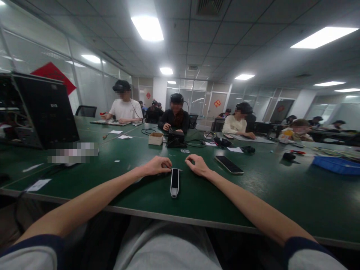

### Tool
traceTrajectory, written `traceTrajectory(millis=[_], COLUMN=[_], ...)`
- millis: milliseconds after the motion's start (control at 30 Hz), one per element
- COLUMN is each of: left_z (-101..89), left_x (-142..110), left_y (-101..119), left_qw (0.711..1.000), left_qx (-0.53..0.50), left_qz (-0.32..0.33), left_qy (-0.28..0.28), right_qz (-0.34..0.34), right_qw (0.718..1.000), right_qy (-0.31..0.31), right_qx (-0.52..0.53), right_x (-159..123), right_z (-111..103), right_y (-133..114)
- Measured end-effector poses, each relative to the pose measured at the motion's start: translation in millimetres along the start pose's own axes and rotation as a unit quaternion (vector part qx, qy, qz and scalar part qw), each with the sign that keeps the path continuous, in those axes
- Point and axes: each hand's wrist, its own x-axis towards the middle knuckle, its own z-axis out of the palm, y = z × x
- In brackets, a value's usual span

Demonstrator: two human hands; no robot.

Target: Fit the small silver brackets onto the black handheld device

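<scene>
A slim white device with a black face point(174, 182) lies lengthwise on the green table point(135, 195) in front of me. My left hand point(156, 165) rests by its far end with fingers curled in, fingertips touching the top of the device. My right hand point(197, 164) sits a little to the right of it, fingers curled into a pinch; what it holds, if anything, is too small to make out.
A black phone point(228, 164) lies right of my right hand. Small parts point(185, 151), a cardboard box point(155, 138) and a black machine point(175, 139) stand farther back. A blue tray point(336, 165) is at right, a monitor point(42, 108) at left. Several people sit across the table.
</scene>
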Motion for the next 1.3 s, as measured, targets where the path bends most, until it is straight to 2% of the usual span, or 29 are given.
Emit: traceTrajectory(millis=[67, 133, 233, 333, 567, 767, 900, 1100, 1300], left_z=[-2.6, -5.0, -7.1, -7.7, -3.1, 2.8, 4.6, 4.7, 1.5], left_x=[0, -1, -2, -3, -2, -1, -1, -1, -1], left_y=[1, 3, 5, 7, 10, 12, 13, 12, 10], left_qw=[1.000, 0.998, 0.996, 0.992, 0.982, 0.977, 0.978, 0.980, 0.981], left_qx=[0.031, 0.056, 0.081, 0.112, 0.184, 0.213, 0.207, 0.197, 0.189], left_qz=[-0.002, -0.003, 0.015, 0.035, 0.028, 0.022, 0.025, 0.034, 0.041], left_qy=[-0.006, -0.020, -0.046, -0.055, -0.037, -0.019, -0.006, 0.004, -0.013], right_qz=[0.046, 0.080, 0.104, 0.111, 0.086, 0.043, 0.020, 0.016, 0.021], right_qw=[0.997, 0.993, 0.988, 0.984, 0.973, 0.933, 0.910, 0.905, 0.913], right_qy=[0.034, 0.038, 0.006, -0.021, -0.098, -0.181, -0.217, -0.211, -0.146], right_qx=[-0.043, -0.082, -0.115, -0.137, -0.190, -0.310, -0.354, -0.370, -0.381], right_x=[2, 2, 0, 1, 9, 15, 17, 17, 12], right_z=[-1, -2, -1, 2, -1, -17, -22, -16, -11], right_y=[20, 38, 54, 59, 48, 28, 19, 18, 21])
